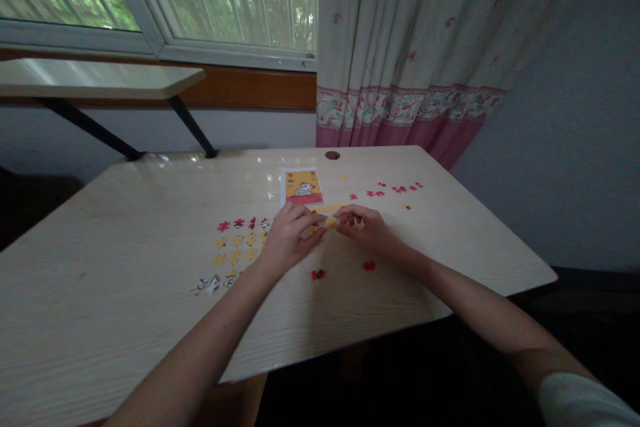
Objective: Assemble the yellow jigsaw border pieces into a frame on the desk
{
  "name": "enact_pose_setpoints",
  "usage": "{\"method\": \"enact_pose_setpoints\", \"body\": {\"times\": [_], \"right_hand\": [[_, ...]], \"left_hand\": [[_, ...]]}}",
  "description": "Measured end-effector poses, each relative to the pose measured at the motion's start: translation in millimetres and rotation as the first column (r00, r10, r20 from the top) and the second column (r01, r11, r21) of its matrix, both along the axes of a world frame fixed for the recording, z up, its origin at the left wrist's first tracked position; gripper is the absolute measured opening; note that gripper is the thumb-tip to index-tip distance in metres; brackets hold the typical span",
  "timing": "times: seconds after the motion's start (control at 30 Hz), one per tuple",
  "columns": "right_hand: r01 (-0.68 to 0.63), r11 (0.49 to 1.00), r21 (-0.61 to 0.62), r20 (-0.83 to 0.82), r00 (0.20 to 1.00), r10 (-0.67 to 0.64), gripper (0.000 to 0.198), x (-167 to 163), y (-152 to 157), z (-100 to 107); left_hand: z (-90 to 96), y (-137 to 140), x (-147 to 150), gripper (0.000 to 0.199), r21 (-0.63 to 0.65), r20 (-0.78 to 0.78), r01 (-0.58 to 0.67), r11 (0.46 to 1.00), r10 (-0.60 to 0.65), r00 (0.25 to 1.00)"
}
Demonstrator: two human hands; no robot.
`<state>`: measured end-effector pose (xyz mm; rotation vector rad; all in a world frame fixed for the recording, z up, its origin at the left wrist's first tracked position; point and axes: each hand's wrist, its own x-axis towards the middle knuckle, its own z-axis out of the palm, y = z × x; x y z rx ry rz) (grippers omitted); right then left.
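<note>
Both my hands meet over the middle of the table, pinching at a yellow jigsaw puzzle piece between their fingertips. My left hand is closed on its left side, my right hand on its right side. Just behind the fingers lies a strip of yellow pieces, partly hidden by the hands. Beyond it is a picture card with a white animal on yellow and red. Two red pieces, one on the left and another on the right, rest nearer to me.
Rows of loose puzzle pieces lie left of my left hand, partly covered by it. Several red pieces are scattered at the back right. A raised shelf on black legs stands at the back left. A cable hole sits near the back edge.
</note>
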<state>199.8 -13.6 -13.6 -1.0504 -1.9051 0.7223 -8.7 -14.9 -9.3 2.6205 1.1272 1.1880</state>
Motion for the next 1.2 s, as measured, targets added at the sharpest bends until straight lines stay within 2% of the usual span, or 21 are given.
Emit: {"method": "enact_pose_setpoints", "body": {"times": [0.23,0.57,0.73,0.93,1.1,1.2], "right_hand": [[-0.002,0.983,0.182,0.106,0.994,-0.018,0.019,3.1,-0.8,4.4],[0.038,0.958,0.283,0.146,0.986,-0.082,0.015,4.2,1.7,1.9],[0.007,0.931,0.366,0.165,0.984,-0.072,0.014,5.5,3.2,1.2],[0.004,0.914,0.406,0.191,0.977,-0.09,0.013,6.2,3.7,-0.2],[-0.005,0.867,0.499,0.157,0.984,-0.085,0.013,6.9,4.9,-2.5],[-0.007,0.868,0.497,0.167,0.982,-0.088,0.013,6.5,4.7,-2.3]], "left_hand": [[0.2,0.1,-0.4,0.016,-0.041,0.027,0.007,0.999,-0.006,1.0],[-2.7,1.3,2.2,0.013,0.007,0.066,0.021,1.0,-0.021,0.998],[-3.8,1.2,2.4,0.014,0.001,0.049,0.015,1.0,-0.015,0.999],[-4.2,1.4,2.3,0.014,0.024,0.059,0.032,0.999,-0.034,0.998],[-5.5,2.4,2.9,0.012,0.058,0.078,0.039,0.998,-0.043,0.996],[-5.1,1.5,4.0,0.012,0.048,0.069,0.038,0.998,-0.042,0.997]]}}
